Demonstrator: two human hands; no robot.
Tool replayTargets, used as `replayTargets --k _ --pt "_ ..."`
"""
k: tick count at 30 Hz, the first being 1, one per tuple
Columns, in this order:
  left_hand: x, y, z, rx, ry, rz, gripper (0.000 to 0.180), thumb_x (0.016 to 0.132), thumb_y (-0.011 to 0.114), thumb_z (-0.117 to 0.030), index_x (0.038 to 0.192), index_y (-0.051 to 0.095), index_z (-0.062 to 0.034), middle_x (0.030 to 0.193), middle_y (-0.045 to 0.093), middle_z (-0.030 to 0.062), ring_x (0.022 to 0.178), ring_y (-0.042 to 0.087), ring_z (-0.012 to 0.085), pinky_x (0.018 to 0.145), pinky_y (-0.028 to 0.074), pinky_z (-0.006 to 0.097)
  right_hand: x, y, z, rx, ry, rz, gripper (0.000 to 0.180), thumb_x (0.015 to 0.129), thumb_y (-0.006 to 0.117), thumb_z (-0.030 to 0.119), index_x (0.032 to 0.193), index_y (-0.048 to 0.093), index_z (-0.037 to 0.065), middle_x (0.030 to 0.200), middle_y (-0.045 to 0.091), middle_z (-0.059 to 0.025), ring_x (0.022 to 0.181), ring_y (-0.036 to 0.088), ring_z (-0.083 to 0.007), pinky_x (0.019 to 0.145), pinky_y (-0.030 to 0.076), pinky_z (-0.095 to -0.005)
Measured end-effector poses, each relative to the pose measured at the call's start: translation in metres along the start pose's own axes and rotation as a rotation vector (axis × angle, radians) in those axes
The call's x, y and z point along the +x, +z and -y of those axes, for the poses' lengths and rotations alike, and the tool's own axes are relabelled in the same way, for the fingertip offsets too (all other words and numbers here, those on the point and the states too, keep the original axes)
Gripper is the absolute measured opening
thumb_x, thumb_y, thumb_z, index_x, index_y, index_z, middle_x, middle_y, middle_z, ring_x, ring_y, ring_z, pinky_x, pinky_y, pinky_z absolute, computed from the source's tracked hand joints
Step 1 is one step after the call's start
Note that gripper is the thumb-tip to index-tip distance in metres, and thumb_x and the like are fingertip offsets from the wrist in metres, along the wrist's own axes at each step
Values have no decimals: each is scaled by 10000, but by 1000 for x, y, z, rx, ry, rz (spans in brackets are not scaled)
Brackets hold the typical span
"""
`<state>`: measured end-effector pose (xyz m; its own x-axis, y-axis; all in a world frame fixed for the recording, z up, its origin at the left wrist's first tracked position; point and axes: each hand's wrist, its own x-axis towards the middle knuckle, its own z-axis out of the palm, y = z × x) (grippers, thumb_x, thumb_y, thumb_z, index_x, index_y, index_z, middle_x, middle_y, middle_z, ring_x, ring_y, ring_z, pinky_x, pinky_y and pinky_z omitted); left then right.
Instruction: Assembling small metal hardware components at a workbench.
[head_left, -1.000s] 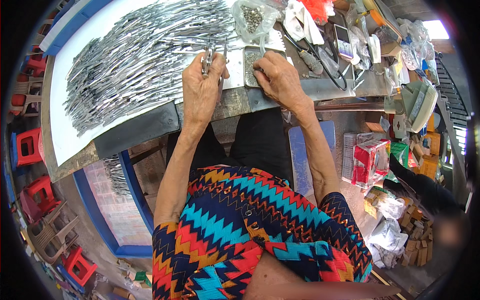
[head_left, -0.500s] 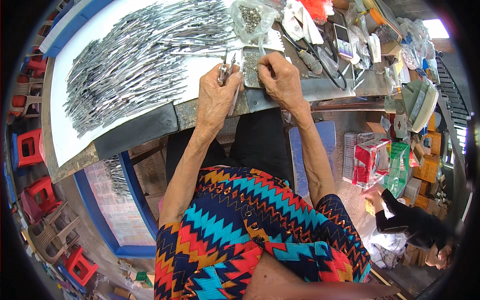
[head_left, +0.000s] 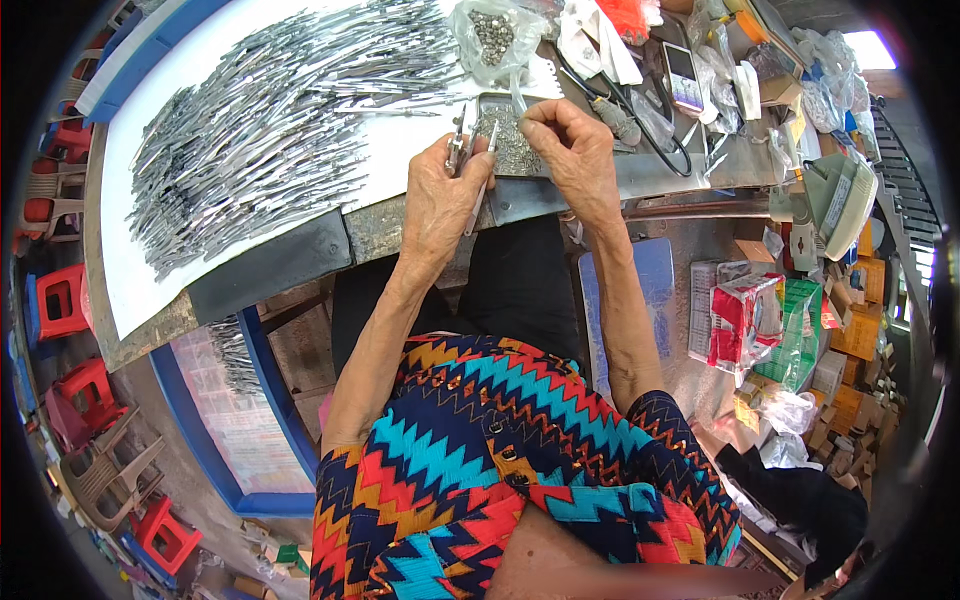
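Observation:
My left hand [head_left: 440, 200] is closed around a silver metal drawing compass [head_left: 456, 148], its hinged end upright above the fingers. A slender pointed metal piece [head_left: 481, 190] also runs along that thumb. To the right, my right hand [head_left: 580, 160] is closed in a pinch beside a shallow metal tray [head_left: 515, 176] of tiny metal parts [head_left: 508, 135]; whatever the fingertips hold is too small to make out. A large heap of slim metal compass pieces [head_left: 270, 120] covers the white sheet [head_left: 125, 285] on the left of the table.
Behind the tray lies a clear bag of small metal parts [head_left: 492, 38]. A black cable [head_left: 688, 165], a phone-like device [head_left: 683, 78] and plastic bags crowd the right side. Below stand a blue-framed tray [head_left: 255, 502] and red stools [head_left: 62, 298]. Another person in black [head_left: 800, 505] is at lower right.
My right hand has lifted off the tray's middle toward its right side, fingers still pinched. My left hand has shifted slightly right, keeping the compass. The other person has moved lower.

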<state>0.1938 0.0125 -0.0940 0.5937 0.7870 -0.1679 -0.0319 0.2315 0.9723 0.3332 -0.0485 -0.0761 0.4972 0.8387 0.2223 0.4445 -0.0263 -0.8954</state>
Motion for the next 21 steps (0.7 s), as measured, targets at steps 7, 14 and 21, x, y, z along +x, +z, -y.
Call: replayTargets --k 7,14,21 --pt "-2 2 -2 34 15 11 176 805 589 -145 895 576 6 613 549 5 480 424 26 423 302 163 -1 5 5 352 181 84 111 806 586 81 830 587 -27 680 570 -24 551 486 -57 503 390 -183" --pt "-5 5 -4 1 6 -10 163 805 570 -140 873 565 8 600 543 9 468 438 35 400 324 179 -6 15 -4 377 180 -19 98 801 588 74 818 582 -23 652 561 -2 539 462 -31 481 383 -176" --pt "-7 6 -6 -23 8 1 162 808 557 -142 857 556 12 584 535 13 495 468 47 429 365 189 -10 21 -1 127 54 -85 85 789 588 59 816 571 -20 666 550 -5 588 456 -45 518 384 -202"
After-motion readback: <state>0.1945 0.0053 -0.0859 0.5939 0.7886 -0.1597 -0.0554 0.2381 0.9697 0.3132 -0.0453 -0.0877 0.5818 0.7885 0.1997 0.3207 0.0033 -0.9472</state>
